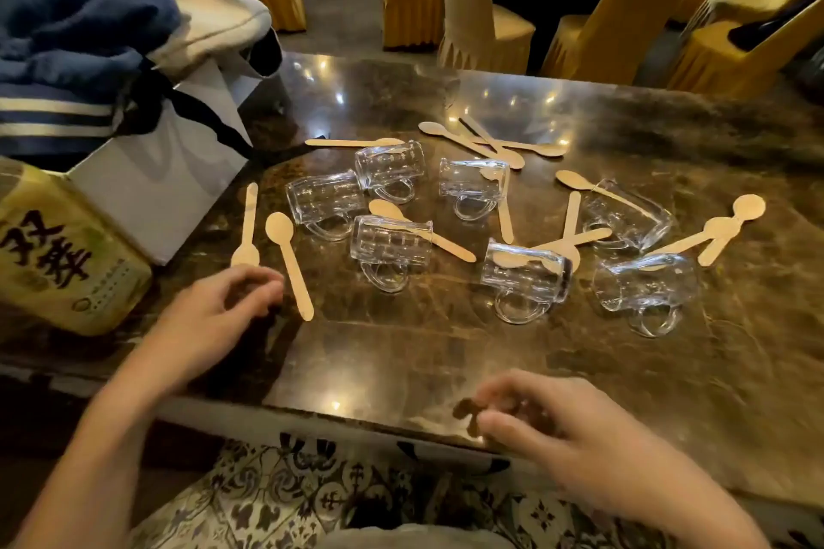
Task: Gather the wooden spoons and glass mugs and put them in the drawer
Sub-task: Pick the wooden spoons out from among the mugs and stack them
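Seven glass mugs [526,276] lie on their sides on the dark marble table [423,361], with wooden spoons [292,267] strewn among and across them. The left hand [223,308] hovers, loosely curled, just beside two spoons. The right hand [566,432], blurred, curls at the near edge.

Dim, warm indoor light. Small lamp glints on glossy tabletop [401,103] beyond both hands, one more betw. them nr the edge. Left hand [223,303] & right hand [557,428] motion-blurred, soft shadows beneath. Wide-angle bending at frame edges; bkgd soft.
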Demonstrator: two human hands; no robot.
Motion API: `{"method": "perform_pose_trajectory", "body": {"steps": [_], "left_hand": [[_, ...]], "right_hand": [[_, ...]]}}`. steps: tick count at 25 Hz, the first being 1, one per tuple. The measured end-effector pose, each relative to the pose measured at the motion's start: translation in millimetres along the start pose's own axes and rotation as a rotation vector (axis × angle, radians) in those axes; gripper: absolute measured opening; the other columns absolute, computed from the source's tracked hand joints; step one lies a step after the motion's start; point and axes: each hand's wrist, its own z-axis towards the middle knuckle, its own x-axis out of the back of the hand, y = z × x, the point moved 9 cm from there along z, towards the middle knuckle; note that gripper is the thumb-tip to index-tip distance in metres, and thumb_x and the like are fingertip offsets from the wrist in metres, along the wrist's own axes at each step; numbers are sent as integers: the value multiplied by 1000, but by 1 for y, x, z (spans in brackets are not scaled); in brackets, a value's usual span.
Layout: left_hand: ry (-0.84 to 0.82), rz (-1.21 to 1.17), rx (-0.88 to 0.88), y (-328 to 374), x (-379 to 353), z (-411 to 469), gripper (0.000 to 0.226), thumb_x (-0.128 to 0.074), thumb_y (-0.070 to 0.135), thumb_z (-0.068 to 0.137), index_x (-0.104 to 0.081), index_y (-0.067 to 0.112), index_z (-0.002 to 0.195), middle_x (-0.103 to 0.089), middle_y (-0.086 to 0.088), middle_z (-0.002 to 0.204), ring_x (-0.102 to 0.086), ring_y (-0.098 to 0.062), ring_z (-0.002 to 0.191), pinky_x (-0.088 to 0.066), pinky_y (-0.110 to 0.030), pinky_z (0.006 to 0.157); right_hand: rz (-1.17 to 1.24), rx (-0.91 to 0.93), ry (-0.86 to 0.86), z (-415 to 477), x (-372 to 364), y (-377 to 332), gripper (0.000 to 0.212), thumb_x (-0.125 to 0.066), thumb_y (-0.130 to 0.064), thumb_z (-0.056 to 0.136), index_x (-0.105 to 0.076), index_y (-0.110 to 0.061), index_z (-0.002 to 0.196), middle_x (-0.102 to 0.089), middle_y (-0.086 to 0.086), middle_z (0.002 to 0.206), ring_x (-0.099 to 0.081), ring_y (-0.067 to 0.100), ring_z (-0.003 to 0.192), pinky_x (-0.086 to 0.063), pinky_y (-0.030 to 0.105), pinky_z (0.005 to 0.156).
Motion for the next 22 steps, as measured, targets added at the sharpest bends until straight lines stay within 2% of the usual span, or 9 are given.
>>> {"method": "perform_pose_trajectory", "body": {"steps": [2, 4, 6, 9, 11, 13, 18, 22], "left_hand": [[250, 150, 50, -9, 29, 16, 20, -54, 45, 86, -61, 37, 104, -63, 10, 101, -58, -12, 94, -48, -34, 78], [369, 263, 93, -17, 45, 32, 24, -54, 46, 87, -61, 32, 105, -60, 7, 98, -55, -14, 89, -46, -35, 75], [384, 331, 111, -24, 45, 48, 28, -54, 45, 88, -61, 26, 108, -59, 5, 96, -51, -12, 82, -42, -32, 69], [397, 424, 133, -29, 50, 72, 36, -56, 45, 87, -60, 19, 111, -60, 1, 98, -46, -13, 81, -38, -32, 65], [409, 447, 160, -30, 55, 83, 39, -56, 48, 85, -60, 19, 110, -59, 0, 95, -49, -17, 82, -40, -34, 66], [399, 499, 200, -32, 55, 89, 40, -56, 50, 84, -58, 20, 109, -60, -3, 101, -54, -22, 89, -42, -35, 68], [423, 524, 230, -33, 53, 92, 30, -56, 46, 86, -58, 20, 101, -56, -2, 94, -51, -20, 82, -45, -36, 67], [420, 513, 227, -32, 55, 93, 19, -56, 41, 86, -60, 23, 90, -56, 3, 82, -50, -17, 75, -40, -33, 59]], "right_hand": [[-22, 46, 156, 21, 9, -23, 24, -50, -58, 82, -58, -45, 100, -64, -19, 86, -59, -2, 78, -53, 25, 72], [-58, 117, 263, 43, 11, -51, 28, -51, -57, 82, -60, -41, 103, -63, -22, 85, -59, -3, 79, -54, 25, 75], [-71, 141, 318, 68, 7, -70, 24, -54, -52, 85, -61, -37, 102, -64, -19, 84, -59, -1, 80, -55, 30, 75], [-120, 144, 392, 105, 2, -91, 20, -58, -46, 86, -63, -31, 99, -66, -12, 82, -62, 12, 81, -55, 37, 75], [-133, 143, 435, 126, -1, -103, 20, -59, -44, 85, -64, -27, 95, -68, -5, 84, -64, 20, 83, -52, 35, 72], [-152, 133, 461, 144, -4, -113, 22, -59, -43, 86, -65, -23, 93, -68, -2, 85, -63, 24, 83, -45, 32, 65], [-285, 128, 505, 167, -16, -136, 34, -64, -46, 83, -64, -13, 89, -55, 3, 75, -52, 25, 68, -33, 33, 57], [-307, 129, 521, 173, -19, -140, 20, -64, -27, 87, -64, -10, 96, -64, 9, 88, -62, 32, 81, -33, 35, 58]]}}
